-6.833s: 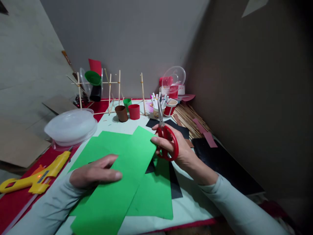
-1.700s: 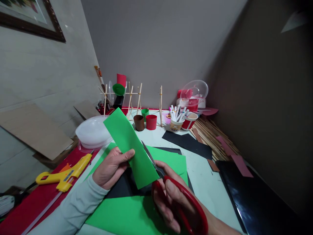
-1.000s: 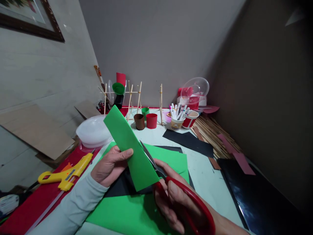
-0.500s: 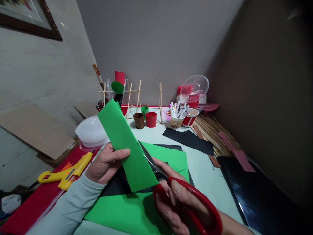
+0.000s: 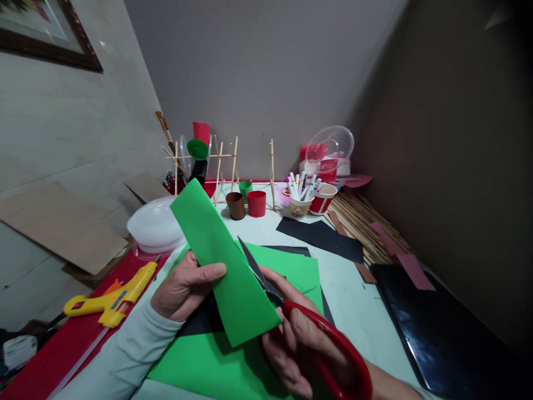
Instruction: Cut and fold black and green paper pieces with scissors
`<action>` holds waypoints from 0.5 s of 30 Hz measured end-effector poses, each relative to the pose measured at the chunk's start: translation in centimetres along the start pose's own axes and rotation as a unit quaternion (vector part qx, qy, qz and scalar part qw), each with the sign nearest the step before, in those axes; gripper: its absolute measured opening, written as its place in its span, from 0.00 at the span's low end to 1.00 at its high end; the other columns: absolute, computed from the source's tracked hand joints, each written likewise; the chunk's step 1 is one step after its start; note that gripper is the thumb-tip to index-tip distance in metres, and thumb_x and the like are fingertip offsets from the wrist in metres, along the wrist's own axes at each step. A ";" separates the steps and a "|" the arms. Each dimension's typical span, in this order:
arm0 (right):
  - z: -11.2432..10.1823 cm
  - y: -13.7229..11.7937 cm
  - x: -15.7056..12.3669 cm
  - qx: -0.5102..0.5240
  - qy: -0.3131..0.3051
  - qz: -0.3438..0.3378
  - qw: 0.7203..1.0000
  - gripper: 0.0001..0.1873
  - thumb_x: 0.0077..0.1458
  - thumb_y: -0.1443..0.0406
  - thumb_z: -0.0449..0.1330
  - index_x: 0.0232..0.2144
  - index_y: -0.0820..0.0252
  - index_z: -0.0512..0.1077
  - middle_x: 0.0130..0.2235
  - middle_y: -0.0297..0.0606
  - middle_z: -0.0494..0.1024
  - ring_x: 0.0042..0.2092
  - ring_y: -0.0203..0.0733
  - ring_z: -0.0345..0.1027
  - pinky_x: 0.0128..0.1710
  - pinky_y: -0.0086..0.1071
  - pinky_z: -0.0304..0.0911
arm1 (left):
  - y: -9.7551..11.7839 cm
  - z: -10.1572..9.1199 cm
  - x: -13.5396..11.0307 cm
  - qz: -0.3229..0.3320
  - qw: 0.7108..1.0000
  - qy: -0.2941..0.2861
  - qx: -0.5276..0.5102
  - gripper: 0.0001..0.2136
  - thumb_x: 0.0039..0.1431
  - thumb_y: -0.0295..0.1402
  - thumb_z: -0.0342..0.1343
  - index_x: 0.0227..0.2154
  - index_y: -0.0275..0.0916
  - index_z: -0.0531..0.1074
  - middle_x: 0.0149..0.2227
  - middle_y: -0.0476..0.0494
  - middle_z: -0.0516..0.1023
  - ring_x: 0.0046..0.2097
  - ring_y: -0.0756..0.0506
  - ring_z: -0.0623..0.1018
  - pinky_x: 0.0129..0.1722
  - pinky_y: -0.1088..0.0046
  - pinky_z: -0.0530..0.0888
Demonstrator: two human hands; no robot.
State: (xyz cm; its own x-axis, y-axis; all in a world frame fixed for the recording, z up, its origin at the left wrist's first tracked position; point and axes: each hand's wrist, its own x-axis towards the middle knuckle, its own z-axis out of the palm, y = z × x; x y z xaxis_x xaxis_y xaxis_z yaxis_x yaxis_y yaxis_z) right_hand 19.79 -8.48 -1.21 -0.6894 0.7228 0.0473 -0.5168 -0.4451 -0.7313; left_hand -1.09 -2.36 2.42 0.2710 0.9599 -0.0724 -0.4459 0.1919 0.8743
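Note:
My left hand [image 5: 187, 286] pinches a folded strip of green foam sheet [image 5: 220, 261], thumb on its front face. My right hand [image 5: 300, 333] grips red-handled scissors [image 5: 333, 328]. Their dark blades [image 5: 260, 272] lie along the strip's right edge, one blade partly hidden behind the green material. Below both hands, larger green sheets [image 5: 200, 366] and black sheets [image 5: 204, 319] overlap on the table.
A yellow glue gun [image 5: 114, 297] lies at left beside a white bowl [image 5: 156, 225]. Small brown [image 5: 236, 206] and red cups [image 5: 257, 204], stick frames [image 5: 233, 158] and a cup of markers [image 5: 300, 206] stand behind. Wooden sticks [image 5: 370, 222] and a black glossy panel [image 5: 441, 328] lie right.
The green strip has tilted and come slightly down and right with my left hand. The scissors have shifted a little left along its edge, still in my right hand.

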 end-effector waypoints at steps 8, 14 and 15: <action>0.6 0.3 -0.1 -0.033 0.057 -0.038 0.997 0.47 0.61 0.48 0.60 0.70 0.57 0.41 0.18 0.21 0.63 0.16 0.25 0.44 0.15 0.17 0.48 | -0.1 0.4 0.1 0.006 0.999 -0.021 -0.028 0.16 0.37 0.28 0.74 0.33 0.36 0.83 0.31 0.42 0.85 0.32 0.42 0.83 0.37 0.69 0.81; -0.6 1.2 0.5 -0.074 0.056 -0.004 0.996 0.59 0.54 0.39 0.61 0.71 0.55 0.31 0.21 0.24 0.68 0.17 0.28 0.56 0.18 0.20 0.52 | -0.5 0.4 -0.1 0.004 0.999 -0.030 -0.031 0.16 0.39 0.27 0.74 0.35 0.36 0.83 0.32 0.43 0.86 0.32 0.44 0.83 0.33 0.72 0.81; -0.8 1.3 0.6 -0.075 0.055 0.003 0.996 0.60 0.53 0.39 0.61 0.71 0.54 0.31 0.22 0.25 0.69 0.18 0.29 0.58 0.19 0.21 0.52 | -0.5 0.5 -0.1 0.002 0.999 -0.032 -0.029 0.16 0.39 0.27 0.74 0.35 0.37 0.83 0.32 0.43 0.86 0.31 0.44 0.83 0.33 0.72 0.81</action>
State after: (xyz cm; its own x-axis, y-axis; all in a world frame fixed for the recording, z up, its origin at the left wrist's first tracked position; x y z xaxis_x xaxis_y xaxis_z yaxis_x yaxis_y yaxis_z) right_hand 19.13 -8.23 -2.63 -0.6284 0.7774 -0.0272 -0.4252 -0.3725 -0.8249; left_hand -0.49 -2.67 2.25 0.3231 0.9457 -0.0366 -0.4958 0.2020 0.8446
